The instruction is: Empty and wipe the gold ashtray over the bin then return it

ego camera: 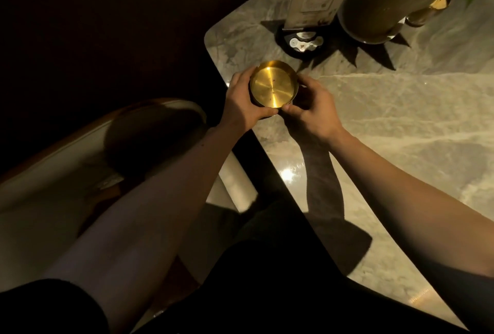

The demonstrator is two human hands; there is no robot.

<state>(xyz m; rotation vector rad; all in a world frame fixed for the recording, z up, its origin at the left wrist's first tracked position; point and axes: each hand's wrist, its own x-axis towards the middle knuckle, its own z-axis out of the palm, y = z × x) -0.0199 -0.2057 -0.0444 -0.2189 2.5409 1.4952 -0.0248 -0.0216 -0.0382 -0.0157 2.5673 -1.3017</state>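
The round gold ashtray sits near the left edge of the marble table, its shiny inside facing up with a few tiny specks in it. My left hand wraps around its left side, thumb at the near rim. My right hand grips its right and near side with the fingertips. Whether the ashtray rests on the table or is held just above it, I cannot tell. No bin and no cloth are in view.
A table sign on a black round base stands just behind the ashtray. A large plant pot with green leaves is at the back right. A pale curved seat lies left of the table, below my left arm.
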